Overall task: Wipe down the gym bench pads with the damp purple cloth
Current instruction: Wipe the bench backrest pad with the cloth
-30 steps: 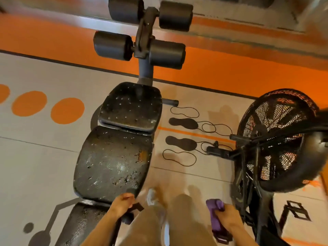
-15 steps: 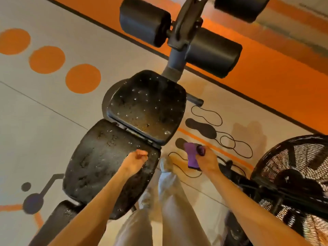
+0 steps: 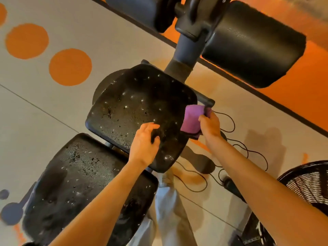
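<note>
- At three o'clock of the seat pad, our right hand pinches the folded purple cloth against the pad's edge.
- Our left hand rests on the pad at six o'clock, fingers loosely curled, holding nothing.
- Grit could scatter onto the back pad if we sweep toward ourselves.

gym bench on a grey floor with orange dots

the black seat pad and back pad are speckled with droplets and grime; the purple cloth touches the seat pad's right edge.
</note>
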A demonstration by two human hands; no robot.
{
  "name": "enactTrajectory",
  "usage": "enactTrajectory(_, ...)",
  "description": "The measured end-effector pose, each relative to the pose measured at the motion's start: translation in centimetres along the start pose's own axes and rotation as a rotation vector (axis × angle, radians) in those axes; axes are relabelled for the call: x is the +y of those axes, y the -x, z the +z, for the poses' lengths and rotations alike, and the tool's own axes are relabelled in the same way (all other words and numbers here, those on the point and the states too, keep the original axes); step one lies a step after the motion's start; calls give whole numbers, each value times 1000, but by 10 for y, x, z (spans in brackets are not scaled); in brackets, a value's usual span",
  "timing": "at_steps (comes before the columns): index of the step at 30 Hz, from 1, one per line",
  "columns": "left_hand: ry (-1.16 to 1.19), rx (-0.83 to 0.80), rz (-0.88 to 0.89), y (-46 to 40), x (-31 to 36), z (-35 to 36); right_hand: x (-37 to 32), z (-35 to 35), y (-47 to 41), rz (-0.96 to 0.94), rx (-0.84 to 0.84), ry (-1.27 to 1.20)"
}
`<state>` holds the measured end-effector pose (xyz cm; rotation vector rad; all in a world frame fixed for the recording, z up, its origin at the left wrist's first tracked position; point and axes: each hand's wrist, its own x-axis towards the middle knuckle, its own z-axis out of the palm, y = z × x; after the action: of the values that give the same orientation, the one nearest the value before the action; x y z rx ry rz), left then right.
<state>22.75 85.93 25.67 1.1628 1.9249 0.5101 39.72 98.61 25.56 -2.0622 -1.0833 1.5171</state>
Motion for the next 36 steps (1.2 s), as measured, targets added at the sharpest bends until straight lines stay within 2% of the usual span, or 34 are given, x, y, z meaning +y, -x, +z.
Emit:
enactTrajectory(3, -92, 18, 32, -29, -18, 11, -6, 23, -38, 12, -47, -12)
enactTrajectory(8, -178, 75, 112, -69, -31, 23, -12, 41, -73, -92, -26, -83)
enactTrajectory(11, -204, 108, 184, -89, -34, 30, 4, 43, -89, -357, -34, 207)
enactTrajectory(14, -269, 126, 247, -108, -40, 34, 28, 41, -109, -608, 135, 630)
enactTrajectory(18, -384, 113, 322, -129, -52, 37, 38, 50, -120, -737, 184, 899)
enactTrajectory(21, -467, 116, 370, -143, -60, 36, 46, 67, -127, -745, 170, 1029)
enactTrajectory(24, -542, 124, 401, -153, -68, 33, 57, 77, -132, -715, 213, 992)
enactTrajectory(27, -584, 120, 409, -158, -77, 33, 70, 80, -119, -765, 239, 948)
enactTrajectory(32, -606, 142, 412, -160, -83, 36, 79, 74, -109, -836, 147, 1024)
enactTrajectory(36, -593, 160, 425, -159, -85, 38, 30, 94, -163, -663, 289, 1020)
